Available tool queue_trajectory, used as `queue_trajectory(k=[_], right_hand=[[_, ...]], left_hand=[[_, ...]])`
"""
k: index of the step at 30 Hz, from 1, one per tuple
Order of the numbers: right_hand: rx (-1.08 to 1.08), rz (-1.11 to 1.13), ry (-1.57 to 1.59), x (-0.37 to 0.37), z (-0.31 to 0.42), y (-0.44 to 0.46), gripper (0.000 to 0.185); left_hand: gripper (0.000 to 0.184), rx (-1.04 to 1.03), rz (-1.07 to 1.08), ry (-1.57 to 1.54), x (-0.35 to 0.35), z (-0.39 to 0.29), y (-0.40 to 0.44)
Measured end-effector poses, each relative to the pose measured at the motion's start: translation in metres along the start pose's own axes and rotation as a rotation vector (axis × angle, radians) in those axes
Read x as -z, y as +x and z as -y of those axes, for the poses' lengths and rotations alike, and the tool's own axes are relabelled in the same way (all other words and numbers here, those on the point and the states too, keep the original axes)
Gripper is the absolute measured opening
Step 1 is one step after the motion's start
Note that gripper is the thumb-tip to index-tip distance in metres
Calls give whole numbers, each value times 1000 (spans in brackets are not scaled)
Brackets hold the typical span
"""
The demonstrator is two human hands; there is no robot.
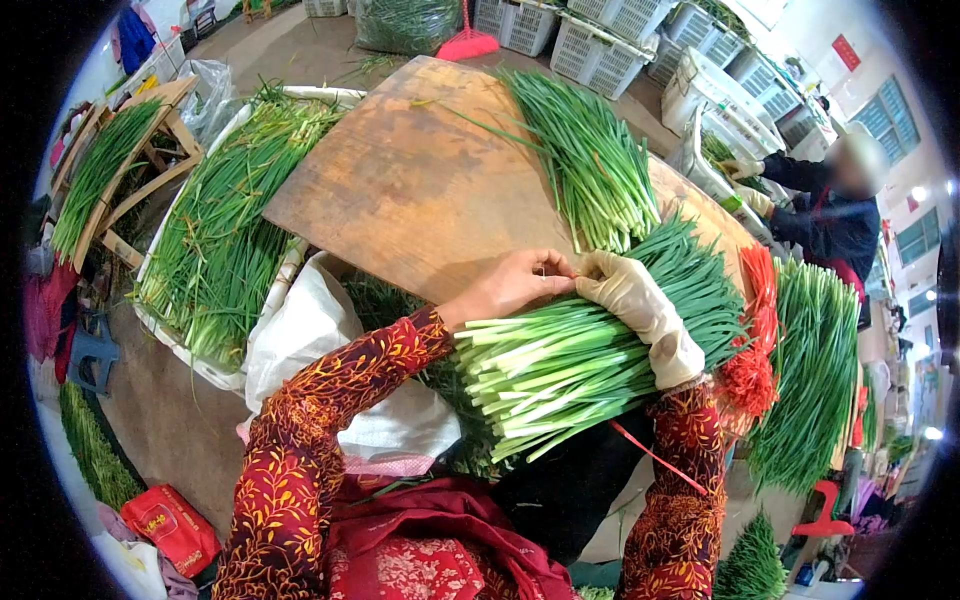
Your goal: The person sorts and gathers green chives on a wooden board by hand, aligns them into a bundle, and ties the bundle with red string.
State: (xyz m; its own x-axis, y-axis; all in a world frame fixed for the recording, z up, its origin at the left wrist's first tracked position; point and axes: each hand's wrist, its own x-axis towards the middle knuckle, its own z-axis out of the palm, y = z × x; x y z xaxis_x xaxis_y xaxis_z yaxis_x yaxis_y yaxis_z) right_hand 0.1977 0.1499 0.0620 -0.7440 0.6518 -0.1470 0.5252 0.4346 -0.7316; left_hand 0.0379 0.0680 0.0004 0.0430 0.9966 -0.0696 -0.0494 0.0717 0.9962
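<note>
A thick bundle of chives (560,370) lies across my lap at the board's near edge, pale stems to the left and green leaves to the right. Above it, my bare left hand (515,288) and my right hand (635,305), in a cream rubber glove, meet with fingertips pinched together. What they pinch is too small to make out. From under the bundle hangs the end of a red tie strip (655,455). Beyond my hands, a looser bunch of chives (590,160) rests on the wooden board (420,170).
Red tie strips (755,350) hang right of the bundle, beside more chives (805,375). At left stand a white tub (160,235) of untrimmed chives and a white sack (300,325). A co-worker (825,200) works at the right. Plastic crates (600,55) stand behind.
</note>
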Motion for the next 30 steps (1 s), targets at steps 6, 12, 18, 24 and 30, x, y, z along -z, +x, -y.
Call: queue_trajectory(k=[6, 12, 18, 24, 30], right_hand=[[-82, 30, -44, 2, 10, -3, 19], [-43, 12, -79, 1, 5, -1, 18], [30, -2, -101, 1, 2, 0, 22], [48, 5, -71, 2, 4, -2, 20], [79, 8, -43, 5, 1, -3, 18]], left_hand=[[21, -231, -42, 299, 5, -15, -3], [19, -104, 45, 68, 8, -9, 3], [16, 180, 222, -563, 2, 2, 5], [12, -273, 109, 412, 11, -24, 1], [14, -391, 11, 452, 5, -14, 6]])
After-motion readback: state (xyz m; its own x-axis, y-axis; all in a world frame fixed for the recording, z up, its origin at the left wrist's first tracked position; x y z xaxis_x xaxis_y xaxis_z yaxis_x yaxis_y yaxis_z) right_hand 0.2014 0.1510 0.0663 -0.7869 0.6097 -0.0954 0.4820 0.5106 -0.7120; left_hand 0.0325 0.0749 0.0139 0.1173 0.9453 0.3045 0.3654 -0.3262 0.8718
